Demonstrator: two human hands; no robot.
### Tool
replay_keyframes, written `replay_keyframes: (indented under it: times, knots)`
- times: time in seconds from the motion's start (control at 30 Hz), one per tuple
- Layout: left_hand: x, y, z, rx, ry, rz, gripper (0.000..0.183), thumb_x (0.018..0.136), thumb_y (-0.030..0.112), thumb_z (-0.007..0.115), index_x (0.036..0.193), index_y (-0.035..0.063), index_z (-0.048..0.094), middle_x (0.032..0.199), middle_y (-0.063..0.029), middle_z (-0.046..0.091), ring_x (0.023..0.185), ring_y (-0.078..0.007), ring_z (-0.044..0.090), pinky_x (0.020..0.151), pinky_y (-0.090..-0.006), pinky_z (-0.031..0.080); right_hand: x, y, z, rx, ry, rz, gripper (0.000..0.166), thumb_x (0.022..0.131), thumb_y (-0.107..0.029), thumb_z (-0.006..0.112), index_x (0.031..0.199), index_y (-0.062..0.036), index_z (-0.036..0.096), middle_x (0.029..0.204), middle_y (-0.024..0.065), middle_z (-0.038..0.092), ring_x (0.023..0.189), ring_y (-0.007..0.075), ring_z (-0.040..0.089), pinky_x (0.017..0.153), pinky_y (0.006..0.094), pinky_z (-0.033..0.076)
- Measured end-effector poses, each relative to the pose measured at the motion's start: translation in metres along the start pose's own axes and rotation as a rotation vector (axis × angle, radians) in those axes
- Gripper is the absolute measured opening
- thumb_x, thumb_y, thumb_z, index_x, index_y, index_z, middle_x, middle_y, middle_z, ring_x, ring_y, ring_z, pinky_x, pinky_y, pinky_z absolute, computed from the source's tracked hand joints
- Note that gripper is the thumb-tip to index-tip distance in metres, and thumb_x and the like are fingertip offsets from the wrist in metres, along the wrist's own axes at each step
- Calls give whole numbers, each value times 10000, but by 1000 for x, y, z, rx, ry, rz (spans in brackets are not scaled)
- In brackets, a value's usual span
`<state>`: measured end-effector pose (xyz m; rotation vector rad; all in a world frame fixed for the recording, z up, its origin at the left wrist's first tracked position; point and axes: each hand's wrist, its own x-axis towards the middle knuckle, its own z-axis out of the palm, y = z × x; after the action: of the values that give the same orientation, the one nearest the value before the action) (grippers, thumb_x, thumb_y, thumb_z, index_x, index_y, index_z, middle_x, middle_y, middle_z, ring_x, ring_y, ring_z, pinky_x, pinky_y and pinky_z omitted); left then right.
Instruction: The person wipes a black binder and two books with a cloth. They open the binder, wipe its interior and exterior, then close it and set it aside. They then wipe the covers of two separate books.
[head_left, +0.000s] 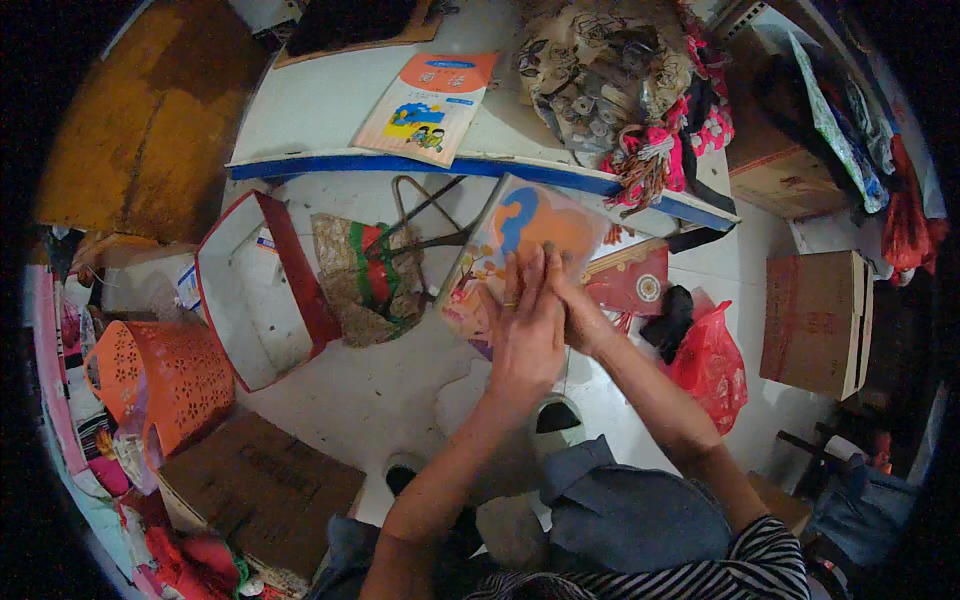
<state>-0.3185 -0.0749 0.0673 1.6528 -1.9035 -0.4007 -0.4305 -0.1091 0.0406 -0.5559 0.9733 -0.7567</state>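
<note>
A book (480, 259) with a glossy, illustrated cover in blue and orange lies before me, tilted, just in front of the table edge. A translucent rim, like clear plastic, shows at its upper right. My left hand (526, 319) rests on the cover with its fingers spread and a ring on one finger. Against it, my right hand (581, 311) touches the same cover, its fingers partly hidden by the left. What bears the book from below is hidden. On the white table (300, 112) beyond lies a second book (431, 109) with an orange and white cover.
A clear bag of spools (592, 97) and pink knitted cloth (660, 150) sit on the table. Below are a red-sided box (259, 315), a woven bag (337, 277) and a red plastic bag (709, 367). Cardboard boxes (810, 322) and an orange basket (180, 375) stand around.
</note>
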Motion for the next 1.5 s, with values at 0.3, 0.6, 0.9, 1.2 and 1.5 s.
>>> replay_keyframes:
  times: [0.3,0.6,0.9,1.2,1.5]
  knots:
    - [-21,-43,-17,-725,464,-318,488,920,36,522,1389,-8,394,1375,-154,464,1263,-276,464,1067,-392,358,-10,-25,-4,343,151,111,575,934,-511,530,1392,-168,467,1379,19,522,1262,202,495,1051,447,390]
    - [-69,-59,54,-518,-47,-42,424,809,20,606,1231,-5,574,1226,-179,561,1105,-270,582,953,-393,449,-15,-23,17,314,155,28,585,943,-494,528,1401,-135,463,1378,17,527,1265,229,490,1079,411,359]
    - [-51,-56,45,-1262,179,-660,478,877,99,564,1334,-22,491,1301,-128,546,1171,-236,535,1025,-346,391,-34,-59,-57,24,136,-228,635,975,-470,506,1398,-6,414,1378,85,477,1258,192,452,1084,340,329]
    - [-44,-65,46,-1282,218,-602,383,944,127,512,1288,-40,508,1232,-119,568,1123,-202,538,1006,-315,388,-64,-75,-88,-127,271,-366,494,950,-338,548,1316,-15,475,1253,87,552,1165,208,536,1018,368,415]
    - [-52,-85,46,-873,225,-340,396,946,143,542,1291,-44,486,1235,-129,554,1092,-198,556,958,-320,441,-96,-98,-128,-126,381,-467,415,856,-248,586,1205,-29,545,1145,109,610,1040,227,607,901,389,504]
